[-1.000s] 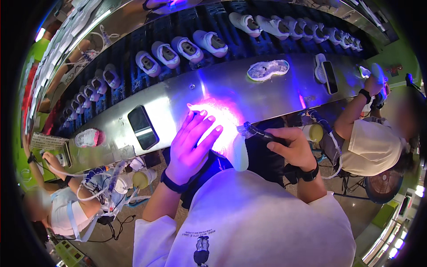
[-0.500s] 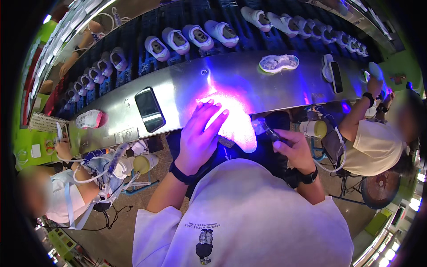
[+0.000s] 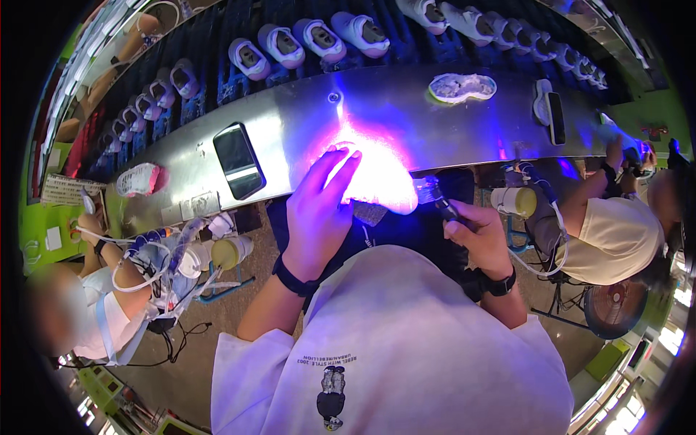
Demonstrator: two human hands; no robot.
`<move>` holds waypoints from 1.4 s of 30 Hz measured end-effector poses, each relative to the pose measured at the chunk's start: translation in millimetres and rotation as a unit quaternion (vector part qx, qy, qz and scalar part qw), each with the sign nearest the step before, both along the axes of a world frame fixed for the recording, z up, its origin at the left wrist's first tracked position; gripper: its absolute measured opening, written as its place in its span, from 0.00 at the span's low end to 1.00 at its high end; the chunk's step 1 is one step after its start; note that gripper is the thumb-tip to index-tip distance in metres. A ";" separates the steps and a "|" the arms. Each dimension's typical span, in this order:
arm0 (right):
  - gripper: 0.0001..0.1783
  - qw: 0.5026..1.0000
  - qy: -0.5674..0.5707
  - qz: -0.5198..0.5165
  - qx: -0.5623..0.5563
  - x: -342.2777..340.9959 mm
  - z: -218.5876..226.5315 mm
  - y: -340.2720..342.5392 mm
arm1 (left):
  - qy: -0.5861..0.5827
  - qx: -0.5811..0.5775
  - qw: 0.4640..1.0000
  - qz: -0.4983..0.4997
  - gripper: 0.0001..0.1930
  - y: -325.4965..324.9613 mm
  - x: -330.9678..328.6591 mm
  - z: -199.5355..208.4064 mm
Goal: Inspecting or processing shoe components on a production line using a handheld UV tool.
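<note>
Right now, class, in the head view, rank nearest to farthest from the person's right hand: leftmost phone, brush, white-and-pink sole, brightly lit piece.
1. Brush: held in the right hand.
2. Brightly lit piece: under the left hand.
3. Leftmost phone: left of the left hand.
4. White-and-pink sole: farther left, on the bench.

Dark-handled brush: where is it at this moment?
In the head view, the brush is right of centre, in the grip of the right hand, its bristle end just right of the brightly lit piece under the left hand.
</note>
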State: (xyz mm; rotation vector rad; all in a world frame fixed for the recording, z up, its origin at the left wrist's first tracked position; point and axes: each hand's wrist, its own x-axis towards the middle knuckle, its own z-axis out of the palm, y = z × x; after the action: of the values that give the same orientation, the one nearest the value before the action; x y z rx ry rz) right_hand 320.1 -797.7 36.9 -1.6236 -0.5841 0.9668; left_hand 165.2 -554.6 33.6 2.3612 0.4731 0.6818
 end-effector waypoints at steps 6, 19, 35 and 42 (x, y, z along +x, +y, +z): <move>0.20 0.994 -0.107 -0.033 0.001 9.6 0.5 10.6 | 0.061 -0.007 0.996 0.057 0.35 0.7 4.9 6.6; 0.20 0.970 -0.230 0.072 0.013 37.1 33.7 34.7 | 0.083 -0.144 0.983 -0.073 0.35 31.5 -7.5 19.3; 0.17 0.978 -0.200 0.054 0.019 38.2 38.6 50.6 | 0.110 -0.509 0.845 -0.118 0.51 13.5 -7.1 6.7; 0.16 0.987 -0.157 -0.007 -0.017 24.1 4.7 35.9 | 0.100 -0.584 0.797 -0.115 0.34 6.3 2.2 2.6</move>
State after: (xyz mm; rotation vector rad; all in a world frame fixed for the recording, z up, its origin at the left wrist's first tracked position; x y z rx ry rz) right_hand 344.2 -761.9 41.6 -1.8242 -0.7717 0.7168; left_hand 167.4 -548.3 36.2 1.2449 0.4810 -0.0527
